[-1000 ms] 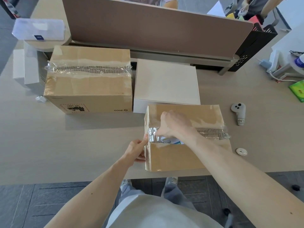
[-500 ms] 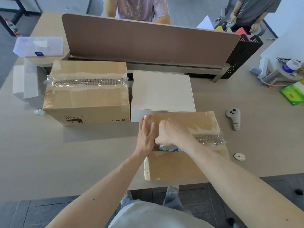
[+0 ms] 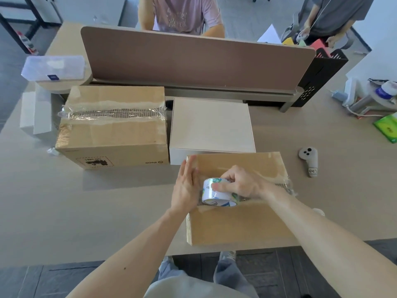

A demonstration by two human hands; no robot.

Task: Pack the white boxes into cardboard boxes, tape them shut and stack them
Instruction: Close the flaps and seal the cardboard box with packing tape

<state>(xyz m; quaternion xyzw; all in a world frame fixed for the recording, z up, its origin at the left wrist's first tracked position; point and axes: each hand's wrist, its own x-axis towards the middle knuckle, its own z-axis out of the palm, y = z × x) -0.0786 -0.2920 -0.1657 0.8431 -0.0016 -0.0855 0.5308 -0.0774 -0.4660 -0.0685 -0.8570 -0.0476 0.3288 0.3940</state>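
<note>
Both bare forearms reach forward from below and draw together over the near edge. The left hand (image 3: 185,188) is flat, fingers straight and together, pointing away, laid against the left end of the brown cardboard box (image 3: 236,224). The right hand (image 3: 240,183) curls round a white printed roll of clear tape (image 3: 214,193), thumb across its side.

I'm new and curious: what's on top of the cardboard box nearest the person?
On the cardboard box: a tape roll gripped by the right hand, the left hand flat at its left end. Clear tape beneath is mostly covered by the hands.
</note>
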